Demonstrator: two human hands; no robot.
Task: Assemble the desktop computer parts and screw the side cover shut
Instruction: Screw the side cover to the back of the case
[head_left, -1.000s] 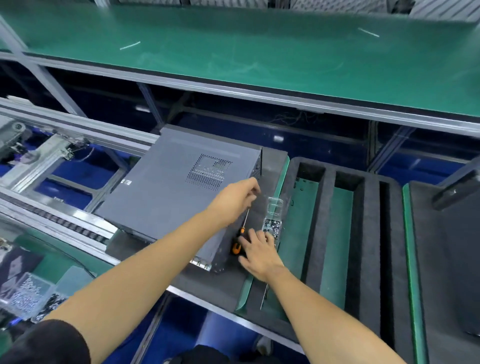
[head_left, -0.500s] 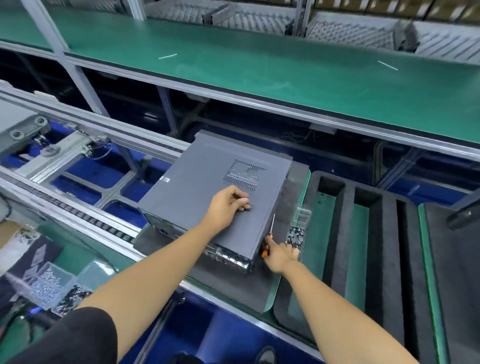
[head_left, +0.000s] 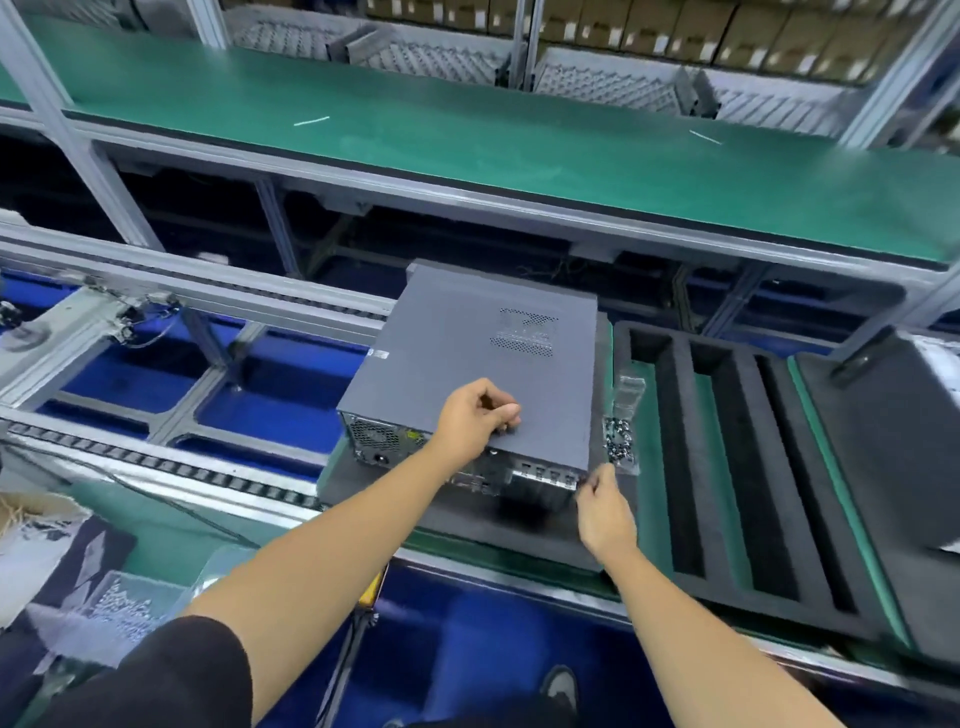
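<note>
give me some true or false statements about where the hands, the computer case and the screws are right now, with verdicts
1. The left hand rests on top of the grey computer case. True.
2. The right hand is at the case's near right corner. True.
3. The case lies open, with its parts showing from above. False: the grey side cover lies over the top.
4. The clear box of screws sits to the left of the case. False: it sits just to the right of it, beside the black foam tray.
5. The case stands on the long green shelf. False: it lies on a dark foam pad below that shelf.
</note>
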